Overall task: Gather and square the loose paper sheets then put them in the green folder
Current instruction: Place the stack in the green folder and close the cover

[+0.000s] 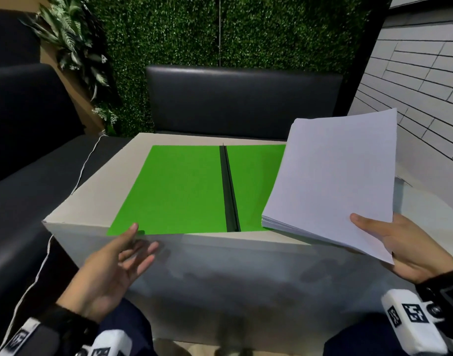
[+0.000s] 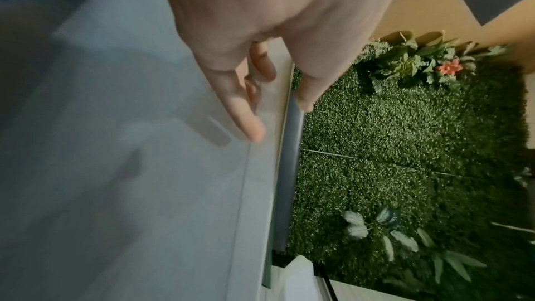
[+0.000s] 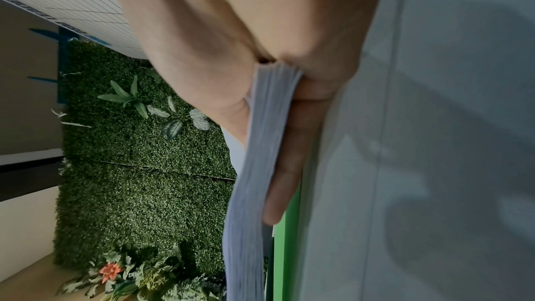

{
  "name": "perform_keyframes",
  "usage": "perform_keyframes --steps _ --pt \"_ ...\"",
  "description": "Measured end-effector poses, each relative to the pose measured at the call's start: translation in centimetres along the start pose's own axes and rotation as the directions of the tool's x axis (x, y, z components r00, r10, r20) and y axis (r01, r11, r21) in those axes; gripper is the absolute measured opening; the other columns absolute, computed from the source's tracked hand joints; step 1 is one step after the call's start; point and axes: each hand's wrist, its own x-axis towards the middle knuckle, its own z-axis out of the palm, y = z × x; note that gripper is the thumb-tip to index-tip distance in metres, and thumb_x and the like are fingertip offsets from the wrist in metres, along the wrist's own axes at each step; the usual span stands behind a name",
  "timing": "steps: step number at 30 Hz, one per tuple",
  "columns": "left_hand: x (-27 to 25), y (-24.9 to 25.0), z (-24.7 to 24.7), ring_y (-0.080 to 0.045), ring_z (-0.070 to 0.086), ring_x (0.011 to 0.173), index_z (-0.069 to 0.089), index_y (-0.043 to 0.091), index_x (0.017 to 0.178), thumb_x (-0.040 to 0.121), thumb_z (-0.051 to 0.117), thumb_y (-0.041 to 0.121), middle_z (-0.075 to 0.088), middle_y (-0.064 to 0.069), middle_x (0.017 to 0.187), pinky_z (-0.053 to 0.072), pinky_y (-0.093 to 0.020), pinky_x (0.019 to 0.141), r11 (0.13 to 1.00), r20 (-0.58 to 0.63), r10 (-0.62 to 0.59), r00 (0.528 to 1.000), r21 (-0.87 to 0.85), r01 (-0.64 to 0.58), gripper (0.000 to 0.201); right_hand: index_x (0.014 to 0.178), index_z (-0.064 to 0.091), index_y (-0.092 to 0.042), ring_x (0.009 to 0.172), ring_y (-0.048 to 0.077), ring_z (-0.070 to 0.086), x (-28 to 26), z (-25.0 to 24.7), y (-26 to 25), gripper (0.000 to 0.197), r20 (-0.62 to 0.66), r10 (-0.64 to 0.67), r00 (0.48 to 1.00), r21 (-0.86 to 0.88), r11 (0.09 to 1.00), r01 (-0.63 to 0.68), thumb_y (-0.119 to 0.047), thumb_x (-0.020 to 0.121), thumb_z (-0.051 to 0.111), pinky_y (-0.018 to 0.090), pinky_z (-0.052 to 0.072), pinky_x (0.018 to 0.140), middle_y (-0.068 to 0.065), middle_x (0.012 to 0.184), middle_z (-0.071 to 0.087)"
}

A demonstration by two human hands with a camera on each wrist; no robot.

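The green folder (image 1: 179, 188) lies spread flat on the white table (image 1: 92, 196), its black spine (image 1: 229, 191) running front to back. My right hand (image 1: 400, 242) holds a squared stack of white paper sheets (image 1: 338, 176) by its near right corner, thumb on top, fingers beneath. The stack hangs tilted over the folder's right half (image 1: 256, 181). In the right wrist view the stack's edge (image 3: 260, 145) sits between thumb and fingers, with the green folder (image 3: 289, 248) below. My left hand (image 1: 122, 263) floats at the table's front edge, fingers spread, holding nothing; its fingers (image 2: 246, 118) hover over the table.
A black padded bench back (image 1: 243, 98) stands behind the table, with a green hedge wall (image 1: 220, 29) beyond. A white cable (image 1: 86, 163) trails off the table's left side. Black seating (image 1: 22, 155) fills the left, and a white tiled wall (image 1: 420, 80) rises at right.
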Motion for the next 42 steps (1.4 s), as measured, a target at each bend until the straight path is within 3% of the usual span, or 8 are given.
perform_keyframes --steps 4,7,12,18,22,27,34,42 --pt "0.0 0.5 -0.1 -0.019 0.08 0.069 0.065 0.008 0.102 0.105 0.066 0.013 0.076 -0.005 0.085 0.067 -0.027 0.059 0.987 -0.042 0.155 0.987 0.058 -0.153 0.006 0.136 0.069 -0.008 0.117 0.035 0.075 -0.2 0.4 -0.3 0.035 -0.004 -0.008 1.0 -0.005 1.0 0.008 -0.005 0.101 0.063 0.035 0.068 0.074 0.009 0.128 0.079" --pt "-0.2 2.4 -0.6 -0.014 0.081 0.07 0.059 0.001 0.114 0.109 0.05 0.0 0.077 -0.003 0.082 0.067 -0.026 0.065 0.943 0.013 0.309 0.951 0.124 -0.308 0.01 0.135 0.07 -0.01 0.121 0.033 0.074 -0.3 0.4 -0.3 0.036 0.002 -0.022 1.0 -0.02 1.0 0.022 -0.006 0.101 0.063 0.039 0.064 0.089 0.007 0.129 0.079" --pt "0.9 8.4 -0.5 -0.012 0.078 0.082 0.063 0.024 0.099 0.099 0.045 0.009 0.074 0.004 0.1 0.067 -0.029 0.068 0.911 0.007 0.405 0.914 -0.087 -0.403 0.024 0.135 0.07 -0.008 0.119 0.036 0.074 -0.8 0.8 -0.4 0.035 0.036 0.001 0.999 -0.011 1.0 -0.001 -0.004 0.101 0.061 0.041 0.065 0.086 0.011 0.13 0.078" --pt "1.4 6.8 2.6 -0.027 0.083 0.08 0.071 0.004 0.11 0.102 0.07 0.014 0.082 -0.016 0.099 0.07 -0.045 0.068 0.941 0.114 0.291 0.95 0.148 -0.305 0.013 0.135 0.068 -0.006 0.116 0.039 0.072 -0.9 2.2 -0.4 0.035 0.074 0.051 0.996 -0.004 0.999 -0.051 -0.004 0.101 0.061 0.039 0.068 0.067 0.013 0.129 0.078" --pt "2.0 4.5 4.3 -0.025 0.08 0.066 0.072 0.002 0.099 0.102 0.066 0.002 0.082 -0.012 0.087 0.068 -0.037 0.057 0.936 0.101 0.307 0.946 0.149 -0.319 0.006 0.134 0.068 -0.005 0.105 0.036 0.076 -0.4 3.7 -0.5 0.034 0.112 0.106 0.988 -0.012 0.994 -0.105 -0.001 0.1 0.062 0.039 0.067 0.062 0.015 0.127 0.079" --pt "3.1 4.7 5.6 -0.028 0.081 0.069 0.072 -0.005 0.095 0.1 0.069 0.002 0.082 -0.018 0.087 0.07 -0.043 0.064 0.923 0.133 0.322 0.937 0.174 -0.342 0.009 0.131 0.069 -0.002 0.099 0.033 0.079 1.1 5.8 -1.0 0.033 0.172 0.187 0.967 -0.062 0.982 -0.178 0.001 0.099 0.062 0.041 0.068 0.066 0.017 0.126 0.078" --pt "4.8 4.7 5.8 -0.021 0.07 0.057 0.066 -0.015 0.076 0.095 0.08 0.007 0.068 -0.018 0.072 0.066 -0.035 0.054 0.868 0.066 0.397 0.915 0.297 -0.398 0.032 0.132 0.068 0.0 0.098 0.035 0.076 4.1 8.5 -1.2 0.031 0.152 0.292 0.944 -0.08 0.956 -0.283 0.002 0.101 0.061 0.037 0.067 0.061 0.018 0.126 0.078" --pt "6.1 4.5 5.0 -0.025 0.072 0.058 0.063 -0.01 0.095 0.091 0.085 0.012 0.061 -0.024 0.087 0.066 -0.052 0.083 0.872 0.071 0.386 0.92 0.299 -0.389 0.032 0.132 0.069 -0.001 0.088 0.027 0.082 6.0 9.8 -1.5 0.03 0.171 0.338 0.926 -0.188 0.933 -0.306 0.001 0.103 0.06 0.035 0.066 0.059 0.014 0.123 0.08"
